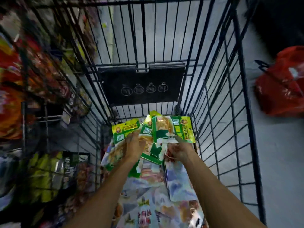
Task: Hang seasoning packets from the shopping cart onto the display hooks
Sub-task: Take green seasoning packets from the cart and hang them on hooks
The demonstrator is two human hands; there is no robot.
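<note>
Since the crosswise green seasoning packet (172,129) lies just beyond your right hand (179,149), its header points right. Blur hides whether that hand or your left hand (134,145) grips anything.

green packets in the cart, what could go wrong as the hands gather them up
1. The green packets lie fanned and overlapping under the left hand and right hand; lifted together, some may slip back.
2. They sit close to the shopping cart wire end wall, so corners could snag on the bars.
3. The pale packets underneath might get dragged up too.
</note>
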